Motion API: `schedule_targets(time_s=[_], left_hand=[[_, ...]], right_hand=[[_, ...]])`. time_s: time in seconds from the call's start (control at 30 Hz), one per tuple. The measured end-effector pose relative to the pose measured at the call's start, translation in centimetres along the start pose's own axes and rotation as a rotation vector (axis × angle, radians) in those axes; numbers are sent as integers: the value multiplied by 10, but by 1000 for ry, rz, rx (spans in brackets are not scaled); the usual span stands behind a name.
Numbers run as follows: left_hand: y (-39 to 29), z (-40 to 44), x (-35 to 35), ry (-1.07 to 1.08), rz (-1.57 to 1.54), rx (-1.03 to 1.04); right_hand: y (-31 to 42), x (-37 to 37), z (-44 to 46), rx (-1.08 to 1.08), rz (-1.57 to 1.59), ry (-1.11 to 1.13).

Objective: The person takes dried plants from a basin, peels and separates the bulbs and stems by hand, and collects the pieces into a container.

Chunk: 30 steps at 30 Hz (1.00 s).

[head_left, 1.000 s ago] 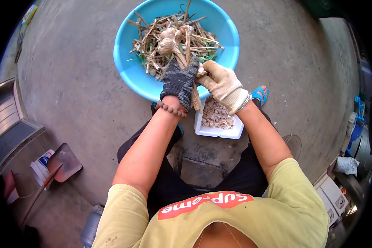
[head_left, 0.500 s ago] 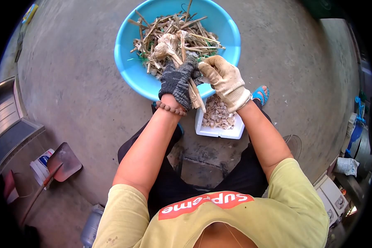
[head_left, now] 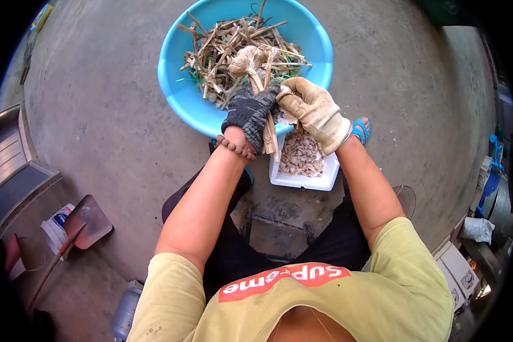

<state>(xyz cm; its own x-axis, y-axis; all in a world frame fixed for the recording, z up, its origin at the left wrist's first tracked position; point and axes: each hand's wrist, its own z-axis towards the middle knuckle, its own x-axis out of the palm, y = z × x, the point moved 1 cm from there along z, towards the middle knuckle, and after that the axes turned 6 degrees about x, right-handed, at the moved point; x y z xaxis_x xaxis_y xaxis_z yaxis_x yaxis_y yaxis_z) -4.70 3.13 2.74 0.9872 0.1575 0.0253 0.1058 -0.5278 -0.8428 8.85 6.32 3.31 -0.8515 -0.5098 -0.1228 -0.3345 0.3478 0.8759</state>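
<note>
My left hand (head_left: 252, 112), in a dark grey knitted glove, is closed around dry garlic stalks (head_left: 270, 137). A garlic bulb (head_left: 246, 61) on these stalks points away from me over the blue basin (head_left: 182, 111). My right hand (head_left: 312, 108), in a cream glove, is closed beside the left one, its thumb and fingers at pale, papery garlic pieces too small to make out fully. Dry stalks and bits of green netting (head_left: 197, 76) lie in the basin. Below my hands, a white foam box (head_left: 303, 182) holds many loose garlic cloves (head_left: 302, 155).
A shovel (head_left: 89, 222) leans by a white bucket (head_left: 56, 228) at the left. A grey-blue container (head_left: 126, 310) stands at lower left. My foot in a blue sandal (head_left: 361, 130) is right of the box. Assorted items, including a whitish bag (head_left: 477, 229), line the right edge.
The bulb and stalks in my left hand have tilted and shifted a little to the right. My right hand has opened a small gap from the left and moved slightly, with its fingers still bent.
</note>
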Motion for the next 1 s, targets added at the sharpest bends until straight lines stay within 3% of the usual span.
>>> schedule_targets(time_s=[0.07,0.17,0.27,0.3,0.33,0.4,0.57,0.67,0.87,1.0], left_hand=[[2,1,-1,27,23,-14],[-1,-1,-1,-17,-126,-52],[-2,-3,1,14,46,-57],[-5,-8,6,7,-70,-23],[-7,-11,8,0,-186,12],[4,-3,5,4,-105,6],[17,4,1,18,-58,-31],[11,-3,2,-13,-361,-198],[20,0,-2,35,-537,-172],[19,-6,-5,101,-676,-152]], right_hand=[[1,0,0,-81,-58,-25],[9,-1,-3,0,-83,-17],[3,-1,-4,-45,-162,-64],[4,-1,-4,-45,-162,-63],[7,0,-6,-82,-286,-63],[5,3,-6,-137,-482,-76],[-2,8,-5,-232,-627,-131],[-1,9,-7,-278,-638,-107],[5,6,-8,-273,-627,-59],[5,6,-13,-400,-633,-102]])
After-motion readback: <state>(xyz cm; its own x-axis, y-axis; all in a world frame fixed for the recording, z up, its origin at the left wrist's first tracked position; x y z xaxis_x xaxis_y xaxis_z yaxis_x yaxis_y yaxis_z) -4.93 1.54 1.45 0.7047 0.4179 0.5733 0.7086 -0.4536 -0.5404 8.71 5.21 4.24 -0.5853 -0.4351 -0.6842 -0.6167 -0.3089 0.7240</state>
